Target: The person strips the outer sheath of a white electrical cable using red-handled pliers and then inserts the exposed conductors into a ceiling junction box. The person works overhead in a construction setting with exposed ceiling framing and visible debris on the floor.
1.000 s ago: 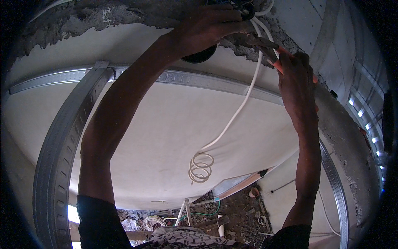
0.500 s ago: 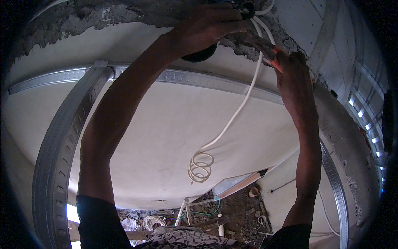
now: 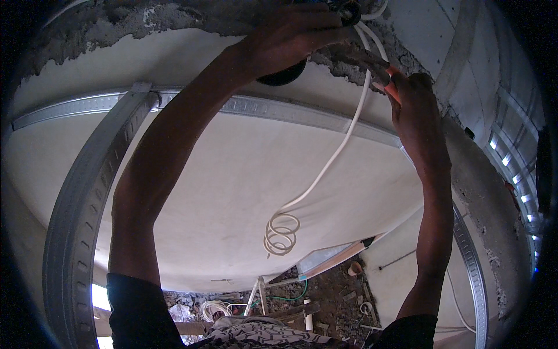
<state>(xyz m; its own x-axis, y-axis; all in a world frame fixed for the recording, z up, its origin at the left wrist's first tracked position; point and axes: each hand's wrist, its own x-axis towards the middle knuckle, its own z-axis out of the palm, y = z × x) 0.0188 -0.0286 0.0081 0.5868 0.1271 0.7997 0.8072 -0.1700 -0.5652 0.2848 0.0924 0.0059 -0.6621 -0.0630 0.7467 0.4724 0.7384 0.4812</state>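
Note:
Overhead, my right hand (image 3: 414, 102) grips a pair of pliers (image 3: 393, 81) with orange handles. Their jaws point left, toward the fingertips of my left hand (image 3: 290, 41). Those left fingers are closed together beside dark wires (image 3: 347, 10) at the top edge; what they pinch is too dark to make out. A round black piece (image 3: 283, 75) shows partly from behind my left wrist. White cable (image 3: 351, 125) passes close behind the pliers and hangs down, ending in a loose coil (image 3: 282, 235) against the pale wall.
A metal channel (image 3: 279, 111) crosses the wall, joined by an upright metal stud (image 3: 78, 203) on the left. Rough broken plaster (image 3: 116, 35) edges the top. Far below lie rubble (image 3: 343, 302), a cable roll (image 3: 215, 309) and a small brown pot (image 3: 354, 269).
My right hand and the pliers have shifted slightly right and down. My left hand stays nearly in place. The hanging cable has barely moved.

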